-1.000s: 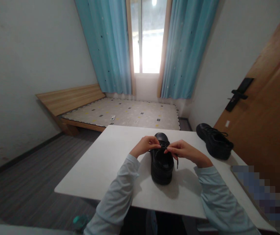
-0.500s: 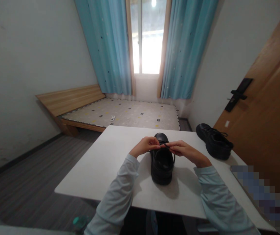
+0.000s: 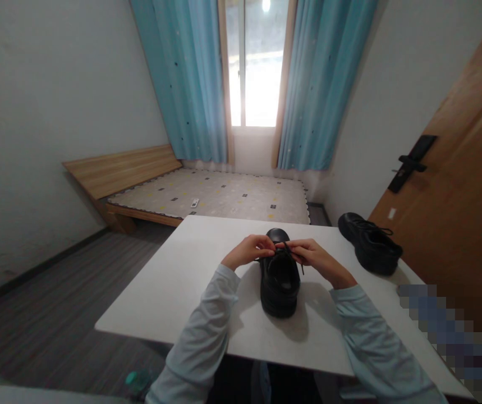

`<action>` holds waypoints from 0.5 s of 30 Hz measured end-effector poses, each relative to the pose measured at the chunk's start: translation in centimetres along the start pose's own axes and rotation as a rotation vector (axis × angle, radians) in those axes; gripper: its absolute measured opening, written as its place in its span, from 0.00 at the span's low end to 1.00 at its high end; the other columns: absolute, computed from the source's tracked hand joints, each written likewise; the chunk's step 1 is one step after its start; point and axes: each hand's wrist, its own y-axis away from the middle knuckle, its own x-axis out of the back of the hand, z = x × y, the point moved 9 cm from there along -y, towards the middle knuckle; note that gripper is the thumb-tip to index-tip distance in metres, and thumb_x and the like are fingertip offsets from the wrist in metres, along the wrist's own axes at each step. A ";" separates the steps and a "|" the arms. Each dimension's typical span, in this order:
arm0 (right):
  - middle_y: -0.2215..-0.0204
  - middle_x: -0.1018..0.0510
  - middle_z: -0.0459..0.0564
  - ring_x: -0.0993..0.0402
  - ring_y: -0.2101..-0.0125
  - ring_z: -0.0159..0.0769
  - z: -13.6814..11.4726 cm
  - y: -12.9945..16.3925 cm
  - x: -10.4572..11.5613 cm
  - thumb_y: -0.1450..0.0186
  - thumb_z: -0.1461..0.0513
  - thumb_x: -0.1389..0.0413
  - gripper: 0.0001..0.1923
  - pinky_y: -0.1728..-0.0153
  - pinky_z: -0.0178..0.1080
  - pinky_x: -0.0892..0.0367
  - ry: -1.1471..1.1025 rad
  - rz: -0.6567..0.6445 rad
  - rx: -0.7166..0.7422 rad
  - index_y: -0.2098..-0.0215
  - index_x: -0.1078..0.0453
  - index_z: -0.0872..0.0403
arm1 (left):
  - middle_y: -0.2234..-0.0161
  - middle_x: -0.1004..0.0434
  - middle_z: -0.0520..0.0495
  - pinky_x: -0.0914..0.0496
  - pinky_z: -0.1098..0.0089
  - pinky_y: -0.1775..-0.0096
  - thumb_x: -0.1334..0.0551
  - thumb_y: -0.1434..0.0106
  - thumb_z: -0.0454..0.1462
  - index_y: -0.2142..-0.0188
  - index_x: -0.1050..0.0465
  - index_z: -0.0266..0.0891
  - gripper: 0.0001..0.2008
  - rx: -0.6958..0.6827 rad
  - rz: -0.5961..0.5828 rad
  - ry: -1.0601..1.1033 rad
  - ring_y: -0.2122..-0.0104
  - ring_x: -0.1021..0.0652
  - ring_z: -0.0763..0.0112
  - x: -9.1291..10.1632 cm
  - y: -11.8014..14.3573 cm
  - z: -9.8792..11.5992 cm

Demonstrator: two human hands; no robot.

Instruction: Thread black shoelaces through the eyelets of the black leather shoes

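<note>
A black lace-up shoe point(image 3: 280, 294) stands on the white table in front of me, its toe pointing away and its heel toward me. My left hand point(image 3: 254, 250) reaches in from the left, fingers pinched on the black shoelace above the tongue. From the right, my right hand point(image 3: 311, 256) grips the lace too, its fingertips close to those of the left. One lace end point(image 3: 302, 269) hangs down by the shoe's right side. The fingers partly cover the lacing, so the exact shape of the lace between them is hidden.
A second black shoe point(image 3: 370, 244) rests at the table's right edge, beside the wooden door point(image 3: 455, 179). Past the white table point(image 3: 173, 280) is a bed point(image 3: 224, 196) with a white remote point(image 3: 195, 203) on it. A pixelated patch covers the table's right corner.
My right hand has shifted slightly left, closer to my left hand, and the lace has moved with it. The left hand and the shoe stay nearly where they were.
</note>
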 end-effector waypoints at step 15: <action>0.87 0.44 0.38 0.52 0.84 0.24 -0.1 0.1 0.3 0.43 0.54 0.47 0.21 0.83 0.31 0.58 0.013 0.058 -0.014 0.59 0.25 0.61 | 0.70 0.30 0.51 0.32 0.74 0.65 0.41 0.49 0.27 0.70 0.30 0.34 0.06 -0.080 0.010 -0.073 0.69 0.28 0.76 0.2 0.6 1.9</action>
